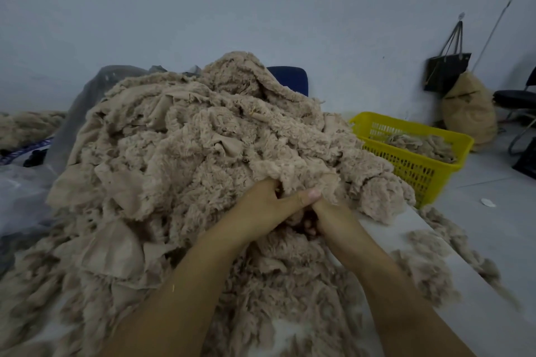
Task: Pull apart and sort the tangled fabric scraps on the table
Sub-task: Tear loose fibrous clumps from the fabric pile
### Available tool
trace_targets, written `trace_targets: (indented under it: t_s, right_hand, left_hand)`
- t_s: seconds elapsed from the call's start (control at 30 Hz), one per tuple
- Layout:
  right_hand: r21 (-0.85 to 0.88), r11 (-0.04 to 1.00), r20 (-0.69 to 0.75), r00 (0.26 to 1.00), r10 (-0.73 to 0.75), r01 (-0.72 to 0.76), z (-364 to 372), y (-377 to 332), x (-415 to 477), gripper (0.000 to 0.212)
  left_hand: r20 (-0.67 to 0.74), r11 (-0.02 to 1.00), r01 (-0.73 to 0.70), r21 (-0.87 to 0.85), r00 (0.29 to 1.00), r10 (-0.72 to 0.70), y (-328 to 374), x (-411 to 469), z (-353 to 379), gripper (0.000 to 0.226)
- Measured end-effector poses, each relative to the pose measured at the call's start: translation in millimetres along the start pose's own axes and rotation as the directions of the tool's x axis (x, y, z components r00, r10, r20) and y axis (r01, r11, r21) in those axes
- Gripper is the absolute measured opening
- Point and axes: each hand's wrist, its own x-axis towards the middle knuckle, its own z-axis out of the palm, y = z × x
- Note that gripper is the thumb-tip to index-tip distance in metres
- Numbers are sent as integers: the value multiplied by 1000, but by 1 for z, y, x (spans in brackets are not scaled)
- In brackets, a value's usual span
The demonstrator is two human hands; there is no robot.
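Note:
A big heap of tangled beige fabric scraps (188,148), fuzzy on one side and smooth on the other, covers most of the white table (429,243). Both my hands reach into its near right part. My left hand (266,206) grips a fuzzy scrap (301,174), its thumb lying across the front of the fabric. Beside it and touching it, my right hand (327,217) has its fingers curled into the same clump, and the fabric hides the fingertips. Loose beige tufts (426,272) lie on the table to the right.
A yellow plastic basket (417,165) with some beige scraps in it stands at the table's far right edge. Grey plastic sheeting (26,197) lies on the left. Behind are a blue chair back (290,78), a black bag on the wall (446,69) and a stuffed sack (470,110).

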Motion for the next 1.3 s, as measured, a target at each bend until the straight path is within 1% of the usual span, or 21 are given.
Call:
trace_targets:
  t_s: [0.07,0.17,0.2,0.27,0.33,0.37,0.43,0.47,0.5,0.57,0.63,0.67,0.73,0.8,0.87,0.9,1.0,1.07,1.17,1.23,1.3]
  right_hand:
    - [44,999,19,1000,11,-12,-1,0,-1,27]
    - [128,991,41,999,23,-28,-3,-1,-3,44]
    - [125,991,33,998,52,-56,-2,-1,-3,51]
    - [113,987,-8,993,117,-115,1,-2,-3,47]
    - [249,968,-40,998,49,-38,-4,-10,-2,37]
    - [409,910,-84,996,-36,68,-10,-15,0,39]
    - [773,595,-193,975,-108,219,-33,-24,7,29]
    - [857,459,-221,972,-82,234,-43,-26,8,35]
    - [872,444,-209,977,-48,208,-49,-21,10,52]
    - [720,685,-137,991,-11,107,-43,-9,13,66]
    - [425,899,-61,994,-89,107,-28,-2,11,50]
    - [253,957,-9,990,-144,141,-18,-3,8,40]
    - [-86,968,163,962,-218,234,-5,2,3,29]
    - [-320,906,278,942,-190,277,3,7,-2,7]
    - [-412,861,245,947,-210,298,7,11,-1,24]
    - [-342,903,201,959,-201,261,7,9,1,28]
    - [125,987,132,985,-115,99,2,-1,-2,15]
    - [364,931,124,991,-53,5,-2,-5,-2,41]
    - [538,842,115,993,-35,-32,-6,-9,0,50]
    - [589,807,112,993,-42,-32,-7,-12,0,53]
    - [592,806,103,994,-35,-33,-7,-9,2,51]
  left_hand:
    - [-7,999,1,-47,1000,-2,2,2,2,73]
    - [27,996,-3,-93,1000,6,2,1,3,41]
    - [26,997,-5,-81,1000,8,2,1,2,47]
    - [63,998,-22,65,998,17,3,1,-1,55]
    - [137,991,-59,118,990,43,6,1,-9,27]
    - [167,987,-78,140,984,54,6,0,-14,33]
    - [161,982,-88,167,985,61,6,-2,-28,59]
    - [154,973,-79,217,987,46,3,-2,-33,67]
    - [179,952,-70,298,984,16,2,-4,-38,73]
    - [270,848,-60,527,958,-100,-3,-5,-39,75]
    - [343,728,-121,674,925,-165,-9,-6,-30,50]
    - [329,698,-166,697,938,-106,-12,-5,-26,31]
    - [207,746,-176,642,977,52,-11,-4,-27,12]
    - [40,878,-134,460,991,131,-5,-1,-35,18]
    - [-59,955,-123,272,988,144,2,-1,-43,22]
    - [-95,979,-100,176,988,118,4,-1,-45,25]
    - [-174,995,-6,-104,985,-12,4,-3,-41,32]
    - [-189,992,26,-119,981,-49,2,-4,-36,34]
    - [-142,984,50,-169,987,-75,6,-9,-31,37]
    - [-4,978,67,-198,998,-69,9,-14,-29,34]
    - [132,991,94,-93,988,-81,11,-17,-26,49]
